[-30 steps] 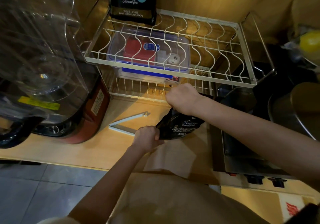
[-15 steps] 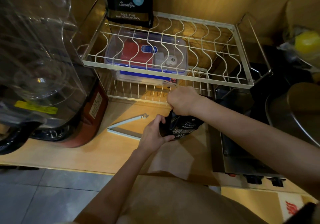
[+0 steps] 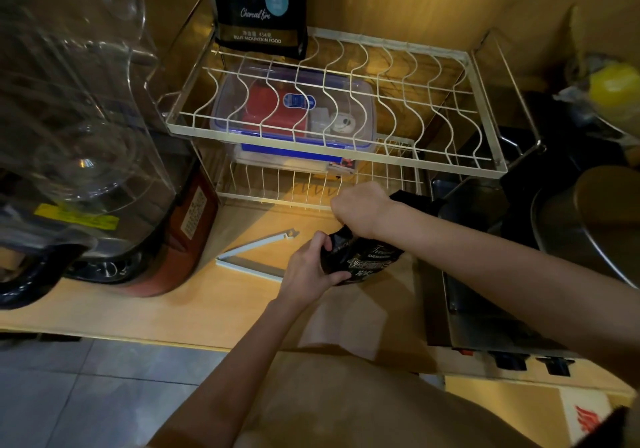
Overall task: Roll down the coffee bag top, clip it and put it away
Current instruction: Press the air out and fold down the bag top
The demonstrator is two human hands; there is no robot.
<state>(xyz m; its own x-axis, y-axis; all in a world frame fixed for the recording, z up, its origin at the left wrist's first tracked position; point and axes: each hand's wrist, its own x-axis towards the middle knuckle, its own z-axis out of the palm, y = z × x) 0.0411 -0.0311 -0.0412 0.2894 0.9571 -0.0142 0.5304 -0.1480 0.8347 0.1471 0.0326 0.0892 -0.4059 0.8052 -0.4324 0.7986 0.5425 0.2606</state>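
A black coffee bag (image 3: 367, 260) with pale lettering stands on the wooden counter (image 3: 180, 302) in front of the wire rack. My left hand (image 3: 308, 271) grips its left side low down. My right hand (image 3: 360, 210) is closed over the bag's top, which is folded under the fingers and mostly hidden. A white bag clip (image 3: 256, 255) lies spread in a V on the counter, just left of my left hand and not touched.
A two-tier white wire rack (image 3: 332, 149) stands behind, with a second black coffee bag (image 3: 259, 4) on top and a clear plastic box (image 3: 294, 115) below. A blender (image 3: 90, 142) fills the left. A stove (image 3: 485, 291) and a pot (image 3: 588, 219) sit at right.
My left hand has slid up from the bag's lower corner to its left side. The bag stands more upright, with my right hand still closed on its top.
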